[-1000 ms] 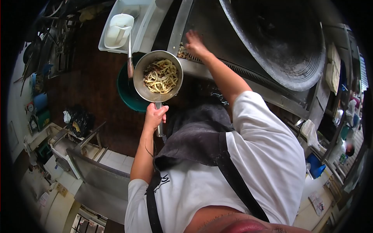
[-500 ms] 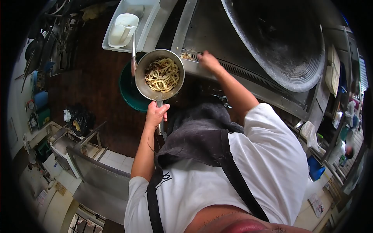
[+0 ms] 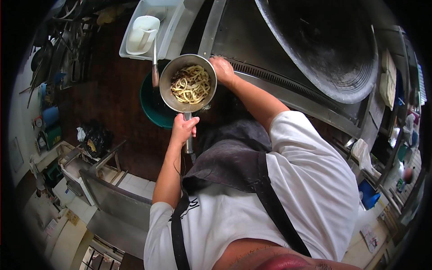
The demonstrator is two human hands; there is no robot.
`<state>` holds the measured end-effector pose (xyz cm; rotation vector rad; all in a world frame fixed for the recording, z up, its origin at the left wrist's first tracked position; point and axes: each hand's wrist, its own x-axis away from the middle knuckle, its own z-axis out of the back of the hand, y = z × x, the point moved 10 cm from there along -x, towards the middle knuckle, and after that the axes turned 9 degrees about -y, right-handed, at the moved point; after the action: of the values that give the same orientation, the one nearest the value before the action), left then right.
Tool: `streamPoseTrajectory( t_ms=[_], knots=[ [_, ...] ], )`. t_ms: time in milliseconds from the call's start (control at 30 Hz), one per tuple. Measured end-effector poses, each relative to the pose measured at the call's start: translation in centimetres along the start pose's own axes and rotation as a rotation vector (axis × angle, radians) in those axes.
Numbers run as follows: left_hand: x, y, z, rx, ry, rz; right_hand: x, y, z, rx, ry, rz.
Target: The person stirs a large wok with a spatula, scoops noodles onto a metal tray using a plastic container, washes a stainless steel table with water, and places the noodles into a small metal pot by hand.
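My left hand (image 3: 183,129) is closed round the handle of a metal saucepan (image 3: 167,85). Thick pale noodle-like strips (image 3: 192,85) lie in the pan, with some darker bits among them. My right hand (image 3: 222,70) is right beside the pan's right rim, over the slotted metal gutter (image 3: 261,73) at the cooking station's front edge. Its fingers point down and left and are mostly hidden, so I cannot tell whether it holds anything. A small pale scrap (image 3: 206,107) shows just below the pan's right side.
Partly under the pan is a green tub (image 3: 148,105). A translucent bin (image 3: 128,49) holding a white scoop (image 3: 143,36) stands at upper left, with a utensil's handle (image 3: 155,74) hanging beside it. A large dark wok (image 3: 328,58) fills the upper right.
My right hand has swept left along the gutter to the pan's rim, where pale strips lay before. The pan has shifted slightly right and up, still in my left hand.
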<state>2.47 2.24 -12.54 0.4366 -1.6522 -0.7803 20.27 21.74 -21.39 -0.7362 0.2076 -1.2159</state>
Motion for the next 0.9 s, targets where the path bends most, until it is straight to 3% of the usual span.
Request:
streamPoseTrajectory(
  t_ms=[67, 167, 233, 267, 300, 333, 433, 500, 567, 667, 700, 767, 867, 900],
  knots=[
    [0.0, 0.5, 0.0, -0.019, 0.0, -0.012, 1.2, -1.1, 2.0, -0.012, 0.155, 0.048],
    [0.1, 0.9, 0.4, -0.053, -0.016, -0.016, 2.1, 4.0, 4.3, -0.223, 0.407, -0.202],
    [0.0, 1.2, 0.1, -0.064, -0.05, -0.011, 2.3, 8.6, 4.8, -0.637, 0.302, -0.379],
    [0.0, 1.2, 0.1, -0.072, -0.048, -0.01, 1.9, 9.1, 6.3, -0.701, 0.316, -0.314],
    [0.0, 1.3, 0.2, -0.081, -0.045, -0.009, 1.5, 8.9, 7.8, -0.764, 0.33, -0.249],
    [0.1, 1.4, 0.3, -0.089, -0.041, -0.008, 3.3, 4.1, 12.4, -0.859, 0.339, -0.275],
    [0.2, 2.2, 0.3, -0.107, -0.026, -0.018, 6.3, -6.2, 19.4, -0.762, 0.473, -0.087],
    [0.7, 2.5, 0.4, -0.125, -0.023, 0.002, 6.8, -12.6, 17.4, -0.742, 0.525, 0.257],
    [0.7, 2.6, 0.4, -0.112, -0.017, 0.011, 6.0, -18.6, 11.8, -0.141, 0.174, 0.697],
    [0.9, 1.1, 0.9, -0.079, 0.022, 0.039, 5.4, -14.4, 14.6, -0.316, 0.269, 0.422],
    [1.4, 0.6, 0.8, -0.07, 0.017, 0.04, 4.1, -10.6, 14.2, -0.544, 0.237, 0.199],
    [2.4, 0.1, 0.5, -0.056, 0.005, 0.033, 1.3, -7.2, 14.6, -0.27, 0.273, 0.112],
    [3.9, -1.3, 1.1, -0.012, 0.024, 0.05, -2.5, -5.9, 10.3, -0.094, 0.332, 0.371],
    [4.5, -1.7, 1.5, 0.005, 0.031, 0.047, -3.6, -6.2, 6.8, 0.059, 0.217, 0.481]
  ],
)
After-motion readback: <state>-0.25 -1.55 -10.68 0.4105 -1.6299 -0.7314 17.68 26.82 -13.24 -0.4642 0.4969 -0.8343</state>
